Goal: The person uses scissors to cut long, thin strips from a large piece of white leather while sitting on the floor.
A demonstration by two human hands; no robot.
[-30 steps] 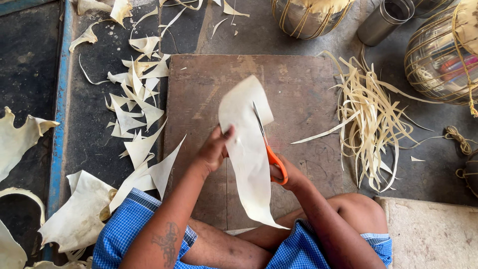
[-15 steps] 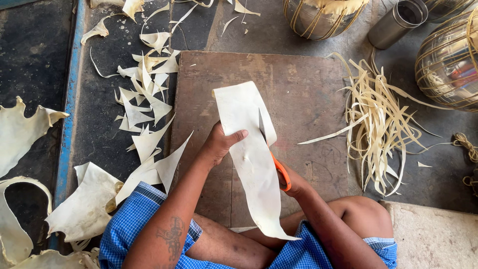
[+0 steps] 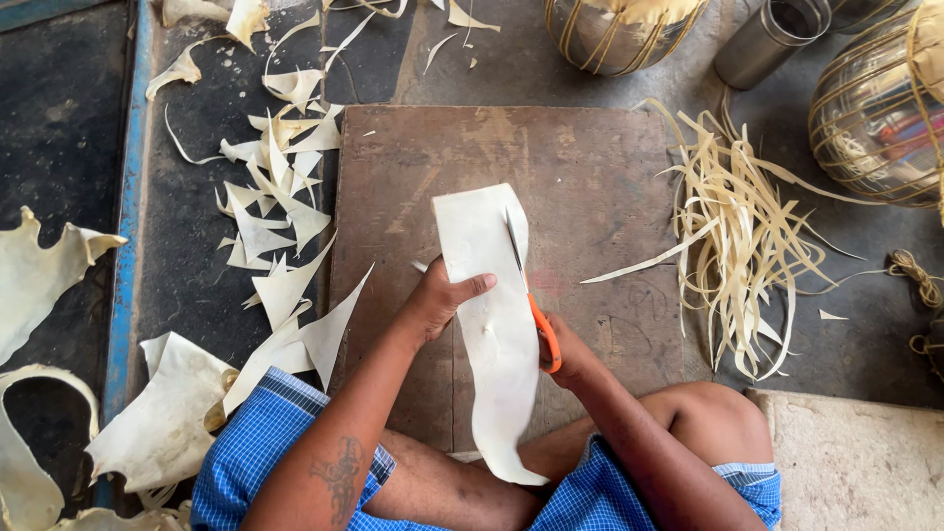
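We hold a long, pale sheet (image 3: 497,324) of stiff, hide-like material over the brown wooden board (image 3: 590,167). Our left hand (image 3: 438,300) pinches its left edge, thumb laid across the face, and our right hand (image 3: 570,356) is closed around the orange handles of the scissors (image 3: 531,300). The blades run up into the sheet near its right edge, so a narrow strip is partly cut free there; most of the sheet is uncut and trails down toward our lap.

We judge the work well under way. To the right of the board lies a loose pile of thin strips (image 3: 742,251), long, curling and the same cream colour. On the dark floor to the left sit jagged offcuts (image 3: 280,211), pointed and curled, and larger ragged sheets (image 3: 162,423) wait near our left knee, apparently uncut stock.

The sheet looks smooth, matte and springy, bowing rather than draping. Along the top edge we see round pots wound with pale strips (image 3: 880,108) and a metal cup (image 3: 767,39); whether the wound strips are the same material, we cannot quite tell.
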